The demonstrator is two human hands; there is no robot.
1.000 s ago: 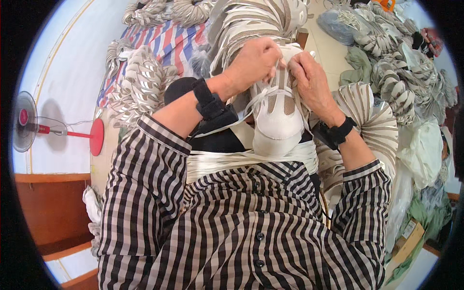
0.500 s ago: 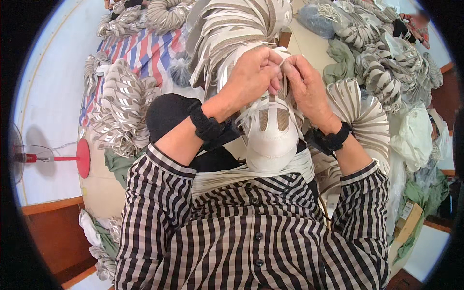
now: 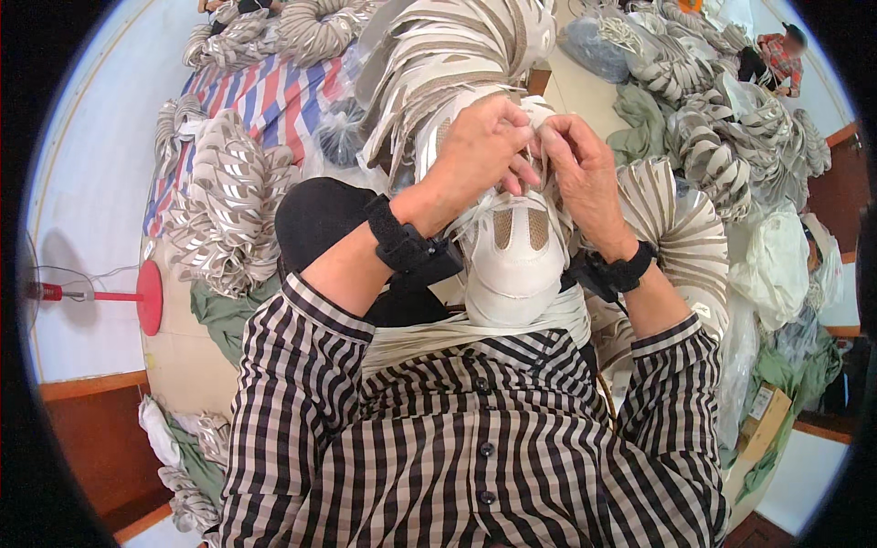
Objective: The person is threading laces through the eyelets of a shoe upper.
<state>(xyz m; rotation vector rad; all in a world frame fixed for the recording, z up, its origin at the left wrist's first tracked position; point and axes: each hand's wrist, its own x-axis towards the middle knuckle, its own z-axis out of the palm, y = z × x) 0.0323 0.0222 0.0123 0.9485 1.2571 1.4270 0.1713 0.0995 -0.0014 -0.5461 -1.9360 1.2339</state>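
Observation:
A white shoe upper (image 3: 513,279) with tan mesh panels lies in front of my body, its toe toward me. Above its throat, my left hand (image 3: 484,151) has thumb and forefinger pinched together, the other fingers curled loosely. Right beside it, my right hand (image 3: 582,173) pinches at the same spot, the fingertips of both hands almost touching. A thin white shoelace seems to run between them, though the fingers cover most of it. Loose lace ends (image 3: 468,217) hang at the side of the upper. Across my lap lies a bundle of white laces (image 3: 429,342).
A long curved stack of nested uppers (image 3: 448,55) extends beyond my hands. Another stack (image 3: 681,233) stands at my right, and one more (image 3: 224,201) at left. A red fan base (image 3: 151,297) stands far left. Another person (image 3: 781,59) sits at far right.
Both hands stay over the upper's throat. My left fingers have opened out a little, and the right hand has shifted slightly. My view has turned slightly.

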